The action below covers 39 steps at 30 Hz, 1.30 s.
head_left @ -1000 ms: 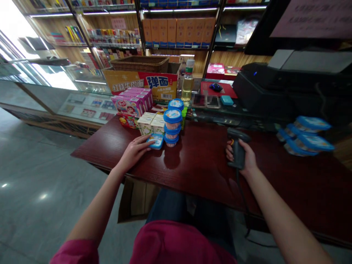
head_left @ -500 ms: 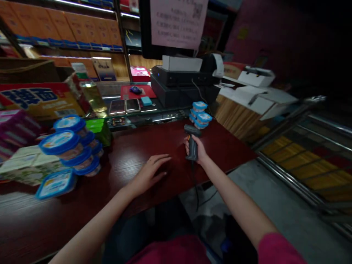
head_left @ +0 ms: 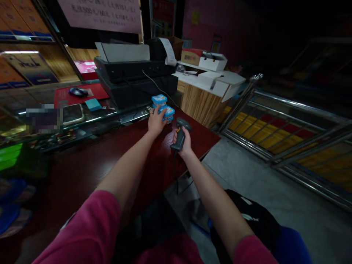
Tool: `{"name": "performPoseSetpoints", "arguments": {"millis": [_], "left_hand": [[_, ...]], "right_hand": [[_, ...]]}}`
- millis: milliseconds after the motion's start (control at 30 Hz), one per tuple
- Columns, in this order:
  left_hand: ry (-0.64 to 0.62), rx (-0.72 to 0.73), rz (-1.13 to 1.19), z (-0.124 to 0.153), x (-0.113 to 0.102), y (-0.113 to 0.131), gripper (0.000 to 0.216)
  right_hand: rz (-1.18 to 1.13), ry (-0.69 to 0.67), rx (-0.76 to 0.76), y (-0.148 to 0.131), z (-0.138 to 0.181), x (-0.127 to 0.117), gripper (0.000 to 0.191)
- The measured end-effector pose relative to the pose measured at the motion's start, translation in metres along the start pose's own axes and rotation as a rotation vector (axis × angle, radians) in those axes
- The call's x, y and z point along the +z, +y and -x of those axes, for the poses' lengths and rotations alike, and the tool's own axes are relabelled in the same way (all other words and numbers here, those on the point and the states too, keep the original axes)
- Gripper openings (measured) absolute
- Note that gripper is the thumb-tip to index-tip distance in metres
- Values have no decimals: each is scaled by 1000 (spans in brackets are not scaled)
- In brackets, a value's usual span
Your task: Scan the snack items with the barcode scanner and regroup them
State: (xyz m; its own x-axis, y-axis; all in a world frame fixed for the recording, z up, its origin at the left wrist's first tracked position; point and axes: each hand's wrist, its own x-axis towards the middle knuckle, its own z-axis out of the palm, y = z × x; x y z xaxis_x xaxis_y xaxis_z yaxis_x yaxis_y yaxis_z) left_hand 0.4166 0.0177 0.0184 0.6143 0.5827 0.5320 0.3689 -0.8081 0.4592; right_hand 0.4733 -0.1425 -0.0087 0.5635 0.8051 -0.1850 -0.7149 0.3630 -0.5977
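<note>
My left hand [head_left: 155, 121] reaches across the dark red counter [head_left: 88, 165] and its fingers curl around a small stack of blue-lidded tubs [head_left: 162, 106] near the counter's far right end. Just to the right of it, my right hand [head_left: 182, 143] is wrapped round the grip of a black handheld barcode scanner [head_left: 180, 132], whose head points toward the tubs. The scanner's cable hangs down over the counter edge.
A black register and receipt printer [head_left: 132, 73] stand behind the tubs. A mouse [head_left: 77, 91] on a red mat and phones lie at left. White boxes [head_left: 217, 73] sit on a wooden stand; a metal railing [head_left: 288, 121] runs at right.
The view has swung right, away from the stacked goods. My left hand went from the counter's left side across to the tubs at the far end. My right hand still holds the scanner.
</note>
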Motion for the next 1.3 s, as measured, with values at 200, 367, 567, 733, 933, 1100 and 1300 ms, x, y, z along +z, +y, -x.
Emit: {"name": "performPoseSetpoints", "arguments": {"millis": [200, 367, 567, 733, 933, 1100, 1300], "left_hand": [[101, -23, 214, 1, -2, -6, 33], [132, -194, 869, 58, -52, -36, 33], [132, -675, 1551, 161, -154, -83, 24], [302, -803, 1585, 224, -208, -105, 23], [501, -803, 1599, 245, -230, -113, 22], [478, -735, 1680, 243, -232, -108, 25], [474, -763, 1565, 247, -223, -109, 23]], "right_hand": [[-47, -11, 11, -3, -3, -2, 33], [3, -109, 62, -5, 1, -2, 30], [141, -469, 335, 25, 9, 14, 31], [211, -700, 609, 102, 24, 72, 37], [250, -790, 755, 163, 45, 114, 38], [250, -706, 717, 153, 48, 109, 34], [235, -655, 677, 148, 46, 109, 32]]}}
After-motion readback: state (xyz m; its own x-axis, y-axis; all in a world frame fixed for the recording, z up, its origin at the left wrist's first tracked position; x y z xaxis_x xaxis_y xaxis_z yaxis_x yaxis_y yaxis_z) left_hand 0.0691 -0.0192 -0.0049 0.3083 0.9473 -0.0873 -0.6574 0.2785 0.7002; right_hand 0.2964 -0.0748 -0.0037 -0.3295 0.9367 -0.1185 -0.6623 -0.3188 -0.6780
